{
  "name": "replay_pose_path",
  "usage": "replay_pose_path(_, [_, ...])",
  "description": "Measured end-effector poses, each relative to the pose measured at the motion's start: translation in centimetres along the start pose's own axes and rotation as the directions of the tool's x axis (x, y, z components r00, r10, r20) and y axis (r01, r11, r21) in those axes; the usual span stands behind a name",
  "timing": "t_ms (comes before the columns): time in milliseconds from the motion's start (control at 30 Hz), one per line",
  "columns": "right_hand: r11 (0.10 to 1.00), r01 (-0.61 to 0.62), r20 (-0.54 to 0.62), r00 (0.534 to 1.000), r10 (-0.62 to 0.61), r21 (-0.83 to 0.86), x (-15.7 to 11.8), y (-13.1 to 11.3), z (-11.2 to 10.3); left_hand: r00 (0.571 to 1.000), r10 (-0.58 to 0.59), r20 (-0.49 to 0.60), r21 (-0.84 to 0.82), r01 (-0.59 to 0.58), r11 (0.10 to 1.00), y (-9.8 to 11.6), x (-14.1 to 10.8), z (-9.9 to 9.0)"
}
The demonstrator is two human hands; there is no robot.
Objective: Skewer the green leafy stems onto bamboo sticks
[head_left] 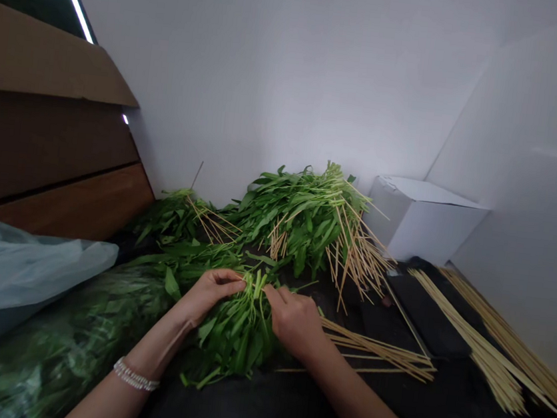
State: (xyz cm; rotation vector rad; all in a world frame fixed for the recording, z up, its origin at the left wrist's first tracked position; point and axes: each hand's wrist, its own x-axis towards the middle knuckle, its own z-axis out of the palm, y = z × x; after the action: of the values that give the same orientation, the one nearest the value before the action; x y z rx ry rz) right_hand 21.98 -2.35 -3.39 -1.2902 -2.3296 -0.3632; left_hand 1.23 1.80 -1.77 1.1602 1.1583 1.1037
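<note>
Pale green stems of a leafy greens bunch (238,338) sit between my two hands, their leaves hanging down over the dark surface. A thin wooden skewer (252,284) appears to run crosswise through the stems. On the left, my left hand (213,292) pinches the skewer's end between thumb and fingers. Close against the stems, my right hand (293,318) is closed with its fingertips at the skewer's other side. Just right of that hand lie several loose skewers (377,351).
Behind my hands is a heap of skewered greens (302,215), with a smaller pile (174,214) to its left. A clear bag of leaves (78,327) lies left, below a cardboard box (40,135). A white box (423,215) and skewer bundles (484,350) stand and lie right.
</note>
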Motion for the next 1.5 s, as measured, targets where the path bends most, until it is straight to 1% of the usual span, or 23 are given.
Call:
replay_pose_path(100, [1.0,-0.003,0.012,1.0,0.003,0.0,0.0,0.0,-0.1,1.0,0.003,0.009,-0.015,-0.003,1.0,-0.1,-0.1,0.3])
replay_pose_path(200, [1.0,-0.006,0.001,1.0,0.006,-0.006,0.1,0.1,0.0,1.0,0.017,0.02,-0.034,-0.016,0.999,-0.1,-0.1,0.2])
replay_pose_path(367, [1.0,0.005,-0.05,0.999,-0.006,-0.01,0.0,0.0,0.1,0.993,0.034,0.113,-0.038,-0.03,0.999,0.1,-0.2,0.0])
replay_pose_path(500, [1.0,0.012,-0.089,0.996,-0.013,-0.013,0.0,0.1,0.2,0.983,0.041,0.177,0.011,-0.044,0.999,0.3,-0.5,0.2])
replay_pose_path(567, [1.0,0.014,-0.13,0.991,-0.016,-0.015,0.0,0.2,0.3,0.986,0.031,0.165,-0.007,-0.03,1.0,0.4,-0.5,0.2])
replay_pose_path(633, [1.0,0.007,-0.204,0.979,-0.01,-0.014,0.1,0.5,0.3,0.992,0.012,0.126,-0.057,-0.005,0.998,0.3,-0.4,0.1])
replay_pose_path(733, [1.0,-0.008,-0.358,0.934,0.006,-0.004,0.3,1.1,-0.1,0.999,-0.002,0.047,-0.102,0.007,0.995,0.0,0.0,-0.2])
replay_pose_path(833, [1.0,-0.006,-0.499,0.866,0.013,0.016,0.4,1.7,-1.0,0.999,0.041,0.021,-0.022,-0.041,0.999,-0.4,0.4,-0.3])
replay_pose_path(900, [0.999,0.021,-0.565,0.825,0.005,0.04,0.3,1.9,-1.6,0.994,0.092,0.05,0.076,-0.096,0.992,-0.5,0.4,-0.1])
replay_pose_path(1000, [0.993,0.092,-0.612,0.791,-0.03,0.071,0.2,1.9,-2.2,0.972,0.195,0.133,0.247,-0.223,0.943,-0.2,0.1,0.4])
replay_pose_path(1067, [0.989,0.124,-0.614,0.788,-0.052,0.076,0.1,1.8,-2.2,0.944,0.265,0.197,0.348,-0.32,0.881,0.0,-0.1,0.6])
replay_pose_path(1133, [0.988,0.132,-0.604,0.795,-0.061,0.074,0.1,1.6,-2.0,0.92,0.311,0.239,0.42,-0.387,0.821,0.0,-0.3,0.8])
replay_pose_path(1300, [0.991,0.12,-0.584,0.81,-0.062,0.062,0.3,1.4,-1.7,0.891,0.35,0.289,0.527,-0.454,0.719,-1.0,-0.7,0.4])
replay_pose_path(1400, [0.99,0.131,-0.57,0.818,-0.076,0.056,0.3,1.2,-1.8,0.889,0.373,0.266,0.553,-0.457,0.697,-1.9,-0.8,-0.1])
replay_pose_path(1500, [0.989,0.136,-0.557,0.826,-0.083,0.055,0.3,1.1,-1.7,0.905,0.371,0.207,0.525,-0.423,0.738,-2.8,-0.7,-0.6])
